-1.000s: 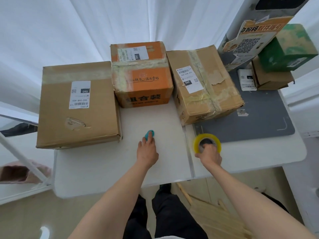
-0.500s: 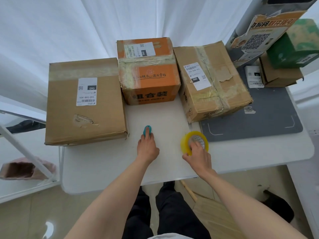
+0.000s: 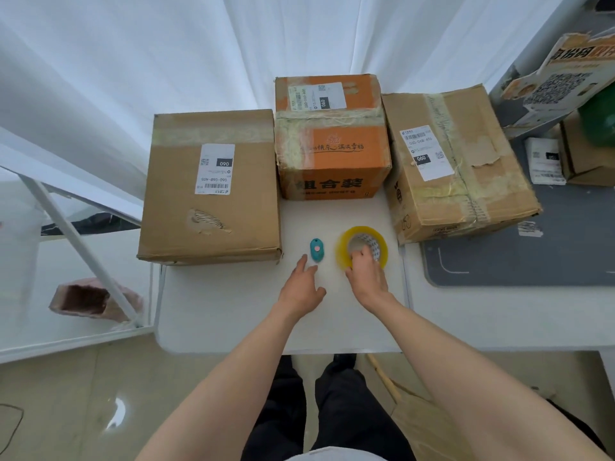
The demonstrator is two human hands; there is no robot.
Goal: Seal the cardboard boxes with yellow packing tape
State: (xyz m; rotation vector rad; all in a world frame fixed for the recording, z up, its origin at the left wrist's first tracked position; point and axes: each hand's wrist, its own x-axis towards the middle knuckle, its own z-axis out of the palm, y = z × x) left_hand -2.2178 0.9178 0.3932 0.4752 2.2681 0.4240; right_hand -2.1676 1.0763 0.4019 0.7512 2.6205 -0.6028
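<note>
Backdrop: white curtain (image 3: 166, 61) hangs behind a white table (image 3: 233, 311).
Left box: wide brown cardboard box (image 3: 213, 188), taped shut, white shipping label on top.
Middle box: orange cardboard box (image 3: 332, 141), pale tape across its lid.
Right box: creased brown carton (image 3: 456, 154), taped both ways, partly on a grey mat (image 3: 532, 247).
Far right: green box (image 3: 599, 121) above a small brown box (image 3: 585, 154); contents hidden.
Tape: yellow packing tape roll (image 3: 363, 246) lies flat before the orange box.
Cutter: small teal cutter (image 3: 316, 249), just left of the roll.
Right hand (image 3: 367, 277): fingers curled into the roll's core, gripping it.
Left hand (image 3: 301, 291): fingers relaxed and spread, holding nothing, tips just short of the cutter.
</note>
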